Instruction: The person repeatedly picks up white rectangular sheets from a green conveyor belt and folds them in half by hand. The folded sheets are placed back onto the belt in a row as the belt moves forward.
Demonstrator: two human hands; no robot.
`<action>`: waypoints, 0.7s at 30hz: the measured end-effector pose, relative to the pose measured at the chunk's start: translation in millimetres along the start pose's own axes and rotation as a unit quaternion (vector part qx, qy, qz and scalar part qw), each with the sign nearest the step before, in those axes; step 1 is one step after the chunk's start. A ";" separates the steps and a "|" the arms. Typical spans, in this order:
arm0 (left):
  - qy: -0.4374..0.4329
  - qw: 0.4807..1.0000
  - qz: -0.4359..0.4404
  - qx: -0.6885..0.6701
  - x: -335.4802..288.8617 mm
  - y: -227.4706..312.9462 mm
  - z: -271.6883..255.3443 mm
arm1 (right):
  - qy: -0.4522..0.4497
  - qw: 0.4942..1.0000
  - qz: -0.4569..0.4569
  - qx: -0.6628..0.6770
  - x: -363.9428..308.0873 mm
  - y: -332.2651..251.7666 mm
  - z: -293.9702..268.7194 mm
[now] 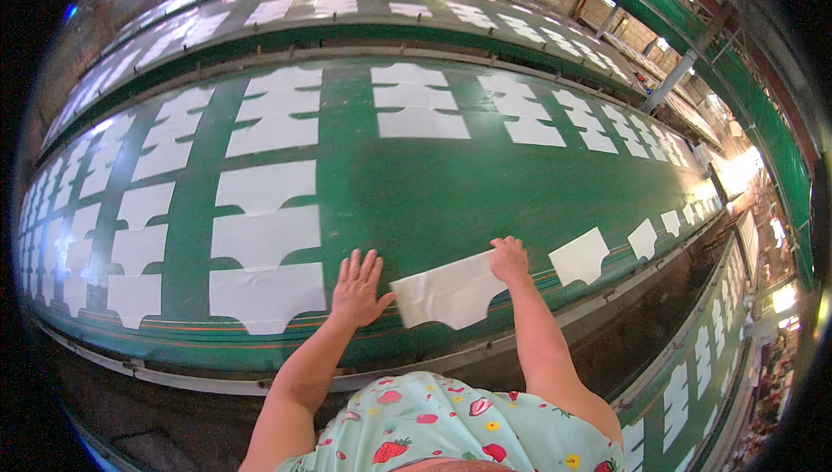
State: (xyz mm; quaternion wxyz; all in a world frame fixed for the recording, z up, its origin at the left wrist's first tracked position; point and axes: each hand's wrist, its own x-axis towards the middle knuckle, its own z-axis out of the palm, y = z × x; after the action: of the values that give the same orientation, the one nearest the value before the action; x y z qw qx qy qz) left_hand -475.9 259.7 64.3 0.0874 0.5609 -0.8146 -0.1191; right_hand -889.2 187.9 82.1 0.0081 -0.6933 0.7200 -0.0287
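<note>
A white cut fabric piece (448,292) lies on the long green table (407,186) near its front edge. My left hand (357,286) rests flat with fingers spread, its thumb touching the piece's left edge. At the upper right corner of the piece, my right hand (508,257) presses down with fingers curled. Both forearms reach in from below, over a pale shirt printed with strawberries.
Rows of several matching white fabric pieces (264,242) cover the table to the left, far side and right (579,255). A metal rail (217,381) runs along the front edge. More green tables with white pieces stand behind (347,4) and at lower right (706,351).
</note>
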 end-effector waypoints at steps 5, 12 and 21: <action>0.043 0.985 -0.167 0.025 -15.2 50.5 21.3 | -0.027 0.991 -0.130 0.032 -7.8 38.9 15.1; 0.074 0.968 -0.239 0.024 -21.8 95.8 32.5 | -0.030 0.981 -0.173 0.076 -23.4 59.7 3.6; 0.122 0.966 -0.227 0.019 -22.3 99.0 28.8 | -0.061 0.982 -0.138 0.117 -16.7 60.9 6.1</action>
State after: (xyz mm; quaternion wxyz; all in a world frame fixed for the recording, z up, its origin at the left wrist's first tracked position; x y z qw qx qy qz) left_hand -564.4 317.2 65.4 0.1460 0.7432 -0.6510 -0.0510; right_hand -949.1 206.6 72.4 0.1294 -0.7808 0.6070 -0.0716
